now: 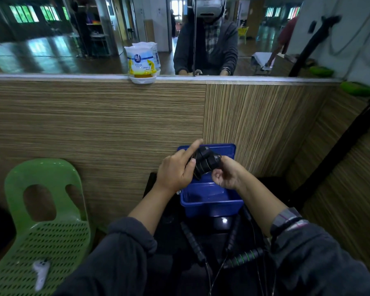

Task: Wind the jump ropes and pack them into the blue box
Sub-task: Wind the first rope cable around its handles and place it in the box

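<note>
Nearest the camera: loose ropes (233, 251) lie on the dark surface at the lap, unwound. At least three handles are visible, one with green rings (247, 257), two plain black; thin cords trail off toward the bottom edge. Exact rope count cannot be read from this view.

Left side: green chair (45, 227) with a white controller (41, 272) on its seat.

Middle: both hands raised over the box (212, 201), holding one wound rope (206, 164), a black bundle of handles with cord wrapped around them. Left hand (175, 171): index finger straight and pointing up, clear of the bundle; the other fingers curl against the bundle's left side. Right hand (226, 174): fingers curled in, thumb and fingertips pinching at the bundle's lower right, likely a cord end, though it is too thin to confirm.

The box is open, lid standing up behind the hands. The part of the interior in view shows no rope; the far part is hidden by the hands.

Judgement on progress: early. First bundle is nearly wound, being finished or tucked, and hovers above the box, not yet dropped in. The ropes at the lap remain to be wound and packed.

Far: wood-grain wall (94, 124), ledge with a white-and-yellow container (142, 63), mirror above.
</note>
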`<state>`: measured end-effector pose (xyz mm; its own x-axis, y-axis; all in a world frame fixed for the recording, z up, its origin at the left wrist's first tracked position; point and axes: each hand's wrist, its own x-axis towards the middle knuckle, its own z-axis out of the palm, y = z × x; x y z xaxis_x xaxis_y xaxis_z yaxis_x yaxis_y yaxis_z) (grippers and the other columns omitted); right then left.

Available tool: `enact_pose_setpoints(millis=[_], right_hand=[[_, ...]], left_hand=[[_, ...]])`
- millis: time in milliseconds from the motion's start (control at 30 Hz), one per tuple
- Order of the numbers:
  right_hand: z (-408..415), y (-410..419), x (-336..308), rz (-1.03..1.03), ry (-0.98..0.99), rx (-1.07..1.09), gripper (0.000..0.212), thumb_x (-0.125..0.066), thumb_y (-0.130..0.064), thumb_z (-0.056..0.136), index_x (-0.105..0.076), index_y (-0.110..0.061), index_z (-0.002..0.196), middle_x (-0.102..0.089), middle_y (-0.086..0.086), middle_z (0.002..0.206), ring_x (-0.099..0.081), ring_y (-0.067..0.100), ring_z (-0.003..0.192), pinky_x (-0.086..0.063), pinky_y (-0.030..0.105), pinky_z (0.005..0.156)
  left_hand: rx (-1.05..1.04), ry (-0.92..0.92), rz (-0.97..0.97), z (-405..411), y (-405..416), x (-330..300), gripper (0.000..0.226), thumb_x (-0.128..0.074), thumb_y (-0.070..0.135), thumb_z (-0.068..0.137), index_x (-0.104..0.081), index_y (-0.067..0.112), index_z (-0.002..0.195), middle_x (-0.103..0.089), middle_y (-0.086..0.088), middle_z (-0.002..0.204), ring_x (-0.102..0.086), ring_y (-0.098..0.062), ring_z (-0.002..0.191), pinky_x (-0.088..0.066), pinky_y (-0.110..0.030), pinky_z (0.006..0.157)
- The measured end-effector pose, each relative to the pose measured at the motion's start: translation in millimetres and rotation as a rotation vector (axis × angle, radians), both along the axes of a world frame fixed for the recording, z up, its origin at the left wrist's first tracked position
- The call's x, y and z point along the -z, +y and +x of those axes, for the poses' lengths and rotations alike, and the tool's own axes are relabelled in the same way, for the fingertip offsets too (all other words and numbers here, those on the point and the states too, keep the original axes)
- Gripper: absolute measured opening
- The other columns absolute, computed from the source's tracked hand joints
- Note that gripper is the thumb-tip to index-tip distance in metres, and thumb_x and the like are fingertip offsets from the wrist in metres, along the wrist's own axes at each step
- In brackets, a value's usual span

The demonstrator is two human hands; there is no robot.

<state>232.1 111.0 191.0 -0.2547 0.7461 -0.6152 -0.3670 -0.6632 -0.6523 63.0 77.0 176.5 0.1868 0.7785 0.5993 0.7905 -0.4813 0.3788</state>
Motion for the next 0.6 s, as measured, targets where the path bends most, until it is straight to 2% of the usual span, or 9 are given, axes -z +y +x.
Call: enact_pose_setpoints(millis=[133, 233, 300, 367, 400, 500, 600], right_hand=[[2, -1, 3, -0.045, 0.010, 0.007, 0.026, -0.050, -0.012, 0.093, -0.048, -0.010, 0.067, -0.047, -0.002, 0.045, -0.042, 0.003, 0.032, -0.043, 0.016, 0.033], [0, -6, 4, 0.018, -0.006, 0.064, 0.013, -0.054, -0.013, 0.093, -0.054, -0.007, 0.082, -0.058, 0.005, 0.069, -0.059, 0.009, 0.046, -0.052, 0.023, 0.042], [-1, -8, 5, 0.136, 0.002, 0.106, 0.010, -0.054, -0.017, 0.093, -0.058, -0.008, 0.093, -0.064, 0.008, 0.089, -0.066, 0.018, 0.071, -0.058, 0.033, 0.057], [-2, -10, 5, 0.298, -0.043, 0.079, 0.025, -0.054, -0.031, 0.094, -0.063, -0.012, 0.107, -0.065, 0.006, 0.112, -0.063, 0.026, 0.096, -0.057, 0.044, 0.074], [-4, -12, 3, 0.361, -0.078, 0.050, 0.033, -0.052, -0.040, 0.094, -0.062, -0.016, 0.114, -0.063, 0.004, 0.120, -0.060, 0.028, 0.103, -0.055, 0.049, 0.080], [-10, -19, -1, 0.400, -0.103, -0.024, 0.052, -0.042, -0.062, 0.090, -0.060, -0.025, 0.122, -0.057, 0.003, 0.126, -0.057, 0.032, 0.107, -0.050, 0.060, 0.085], [-10, -24, -7, 0.387, -0.058, -0.070, 0.059, -0.039, -0.071, 0.085, -0.061, -0.028, 0.120, -0.055, 0.008, 0.125, -0.057, 0.035, 0.109, -0.048, 0.062, 0.087]], left_hand=[[-0.012, -0.101, -0.084, 5, -2, 5, 0.061, -0.024, 0.036, 0.085, -0.054, 0.021, 0.135, -0.064, -0.006, 0.093, -0.061, -0.023, 0.079, -0.051, -0.035, 0.067], [-0.046, -0.163, -0.158, 9, 1, 4, 0.048, -0.027, 0.029, 0.084, -0.057, 0.020, 0.120, -0.061, -0.005, 0.086, -0.057, -0.021, 0.074, -0.047, -0.033, 0.062], [-0.056, -0.233, -0.191, 11, 4, 3, 0.031, -0.029, 0.022, 0.084, -0.054, 0.015, 0.100, -0.056, -0.005, 0.070, -0.050, -0.019, 0.060, -0.042, -0.034, 0.052], [-0.072, -0.366, -0.218, 11, 6, 4, 0.023, -0.029, 0.019, 0.085, -0.049, 0.010, 0.089, -0.048, -0.002, 0.057, -0.040, -0.016, 0.047, -0.033, -0.032, 0.044], [-0.082, -0.423, -0.222, 12, 6, 4, 0.022, -0.029, 0.017, 0.085, -0.049, 0.008, 0.086, -0.045, -0.001, 0.055, -0.037, -0.015, 0.045, -0.030, -0.032, 0.042], [-0.089, -0.472, -0.217, 21, 4, 2, 0.017, -0.031, 0.009, 0.088, -0.047, 0.004, 0.087, -0.041, -0.001, 0.053, -0.035, -0.014, 0.044, -0.028, -0.031, 0.042], [-0.079, -0.509, -0.283, 33, 1, -1, 0.009, -0.036, 0.007, 0.094, -0.045, 0.008, 0.093, -0.047, -0.002, 0.059, -0.042, -0.014, 0.050, -0.032, -0.026, 0.048]])
